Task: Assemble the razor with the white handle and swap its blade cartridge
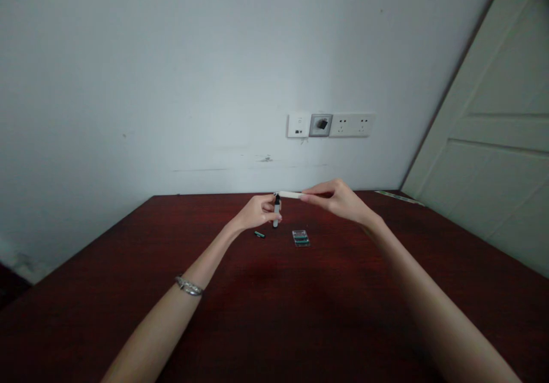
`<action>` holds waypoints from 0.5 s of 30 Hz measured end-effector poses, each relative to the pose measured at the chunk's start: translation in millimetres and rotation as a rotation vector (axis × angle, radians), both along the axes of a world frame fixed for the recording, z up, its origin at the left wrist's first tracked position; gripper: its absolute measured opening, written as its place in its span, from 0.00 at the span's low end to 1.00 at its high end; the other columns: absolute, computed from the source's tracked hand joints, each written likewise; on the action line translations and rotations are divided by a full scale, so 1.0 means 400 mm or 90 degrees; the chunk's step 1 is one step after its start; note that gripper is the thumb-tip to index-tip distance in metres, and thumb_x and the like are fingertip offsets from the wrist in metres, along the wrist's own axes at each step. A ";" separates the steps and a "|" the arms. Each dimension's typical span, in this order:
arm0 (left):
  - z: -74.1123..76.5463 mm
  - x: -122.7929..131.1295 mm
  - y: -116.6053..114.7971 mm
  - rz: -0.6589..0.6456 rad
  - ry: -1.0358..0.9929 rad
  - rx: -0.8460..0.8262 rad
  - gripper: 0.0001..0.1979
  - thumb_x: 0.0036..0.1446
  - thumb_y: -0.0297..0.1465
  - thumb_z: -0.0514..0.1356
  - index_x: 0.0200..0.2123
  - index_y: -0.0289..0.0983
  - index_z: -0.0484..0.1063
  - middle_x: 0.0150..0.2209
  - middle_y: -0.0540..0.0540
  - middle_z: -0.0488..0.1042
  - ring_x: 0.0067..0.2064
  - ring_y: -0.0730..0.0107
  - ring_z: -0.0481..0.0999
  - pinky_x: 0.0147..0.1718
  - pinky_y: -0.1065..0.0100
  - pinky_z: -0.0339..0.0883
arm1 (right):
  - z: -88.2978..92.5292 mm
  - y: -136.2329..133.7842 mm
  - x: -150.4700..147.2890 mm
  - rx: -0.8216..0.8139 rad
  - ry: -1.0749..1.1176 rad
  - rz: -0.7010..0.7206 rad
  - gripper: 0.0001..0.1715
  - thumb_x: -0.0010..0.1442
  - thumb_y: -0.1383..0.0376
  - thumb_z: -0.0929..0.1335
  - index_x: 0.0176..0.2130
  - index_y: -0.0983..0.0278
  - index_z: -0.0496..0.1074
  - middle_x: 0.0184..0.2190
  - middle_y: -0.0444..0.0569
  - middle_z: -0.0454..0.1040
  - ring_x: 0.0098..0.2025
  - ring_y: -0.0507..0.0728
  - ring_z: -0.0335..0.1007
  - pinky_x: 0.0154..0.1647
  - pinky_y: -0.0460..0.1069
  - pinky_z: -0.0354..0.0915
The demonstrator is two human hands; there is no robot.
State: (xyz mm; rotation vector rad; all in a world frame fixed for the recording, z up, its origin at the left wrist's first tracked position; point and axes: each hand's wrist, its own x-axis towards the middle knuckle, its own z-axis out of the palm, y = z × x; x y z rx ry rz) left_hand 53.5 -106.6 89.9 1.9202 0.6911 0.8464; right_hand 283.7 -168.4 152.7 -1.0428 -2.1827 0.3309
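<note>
My left hand [259, 211] is closed around a small upright device [277, 210], dark above and white at its lower end, held over the dark red table [274, 308]. My right hand [337, 200] pinches a thin white strip-like cover [290, 194] by its right end; the strip's left end meets the top of the device. On the table below lie a single small green battery [259, 234] and a clear pack of green batteries [301, 238]. A silver bracelet [189, 286] circles my left wrist.
A white wall rises behind the table, with a row of sockets and switches [330, 125]. A pale door [493, 143] stands at the right. A thin light strip [398, 196] lies at the table's far right edge.
</note>
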 end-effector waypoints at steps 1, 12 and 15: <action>-0.001 0.000 0.001 -0.001 0.001 0.000 0.11 0.45 0.27 0.64 0.32 0.32 0.66 0.25 0.46 0.75 0.27 0.70 0.76 0.29 0.69 0.68 | 0.000 0.001 0.000 0.015 0.007 -0.007 0.26 0.58 0.49 0.63 0.35 0.66 0.79 0.24 0.47 0.76 0.26 0.54 0.64 0.25 0.47 0.55; 0.004 0.002 -0.002 0.002 -0.006 0.004 0.11 0.44 0.27 0.65 0.31 0.31 0.67 0.26 0.46 0.75 0.27 0.70 0.76 0.30 0.69 0.68 | 0.004 -0.006 -0.005 0.049 0.010 -0.019 0.25 0.59 0.50 0.63 0.35 0.66 0.79 0.28 0.48 0.78 0.29 0.55 0.67 0.27 0.47 0.58; 0.003 0.002 -0.003 -0.003 -0.002 0.005 0.10 0.44 0.27 0.65 0.30 0.31 0.66 0.25 0.46 0.74 0.27 0.71 0.75 0.30 0.69 0.68 | 0.003 -0.002 -0.003 0.063 -0.005 -0.022 0.25 0.58 0.50 0.63 0.35 0.66 0.79 0.27 0.49 0.77 0.28 0.54 0.67 0.28 0.47 0.58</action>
